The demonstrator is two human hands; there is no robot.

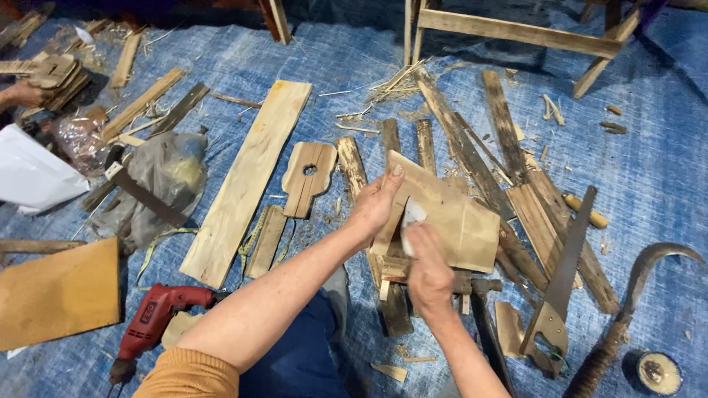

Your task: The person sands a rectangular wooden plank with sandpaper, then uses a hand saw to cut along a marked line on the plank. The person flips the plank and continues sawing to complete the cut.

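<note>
The left hand (376, 203) grips the near-left edge of a flat wood panel (450, 217), thumb on top near the upper corner and fingers curled under. The panel sits at centre of view, raised off the floor and tilted, its long axis running from 10 o'clock to 4 o'clock, with the rounded end toward 4 o'clock. The right hand (426, 269) is closed around a small pale pad (411, 215), which it presses flat against the panel's face just beside the left hand.

Under the panel lie weathered slats (472, 158), fanned from 12 toward 5 o'clock on a blue tarp (649, 169). At 9 o'clock from the panel a small board with a hole (308, 177) lies flat, and beyond it a long plank (251, 177) points from 1 o'clock to 7 o'clock. A red drill (158, 313) rests at 8 o'clock, near the person's left elbow, with a brown sheet (59, 291) farther left. At 4 o'clock a handsaw (564, 284) lies with its handle nearest the viewer, a sickle (634, 309) just right of it, and a tape roll (656, 372) at the bottom right corner. Another person's hand (22, 93) holds stacked wood pieces (55, 74) at the far left edge.
</note>
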